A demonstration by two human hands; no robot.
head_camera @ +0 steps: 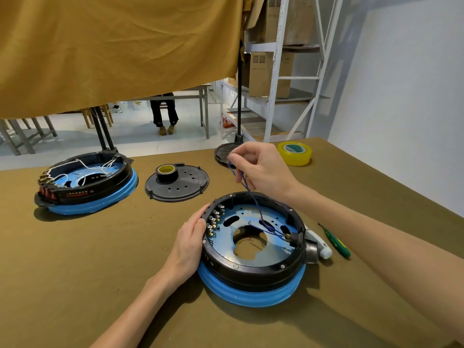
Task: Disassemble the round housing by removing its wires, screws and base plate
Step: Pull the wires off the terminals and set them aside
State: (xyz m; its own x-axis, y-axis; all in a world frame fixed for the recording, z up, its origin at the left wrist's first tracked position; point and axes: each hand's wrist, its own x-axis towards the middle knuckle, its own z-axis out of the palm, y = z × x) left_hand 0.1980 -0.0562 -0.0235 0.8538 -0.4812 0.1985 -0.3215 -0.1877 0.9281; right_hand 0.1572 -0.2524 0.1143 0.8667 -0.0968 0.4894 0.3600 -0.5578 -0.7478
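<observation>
A round black housing (256, 268) on a blue ring sits in front of me, open at the top. Inside lies a shiny base plate (272, 249) with a big centre hole. My left hand (188, 244) rests against the housing's left rim beside a row of brass terminals (213, 223). My right hand (261, 167) is raised above the housing's far side and pinches a thin blue wire (244, 185). The wire runs down to a connector (292, 237) at the right inner wall.
A second housing (85, 184) with white wires stands at the left. A black cover plate (180, 187) carries a roll of black tape (167, 172). Another black lid (222, 153) and yellow tape (295, 153) lie behind. A green screwdriver (335, 241) and a white tool (319, 243) lie right of the housing.
</observation>
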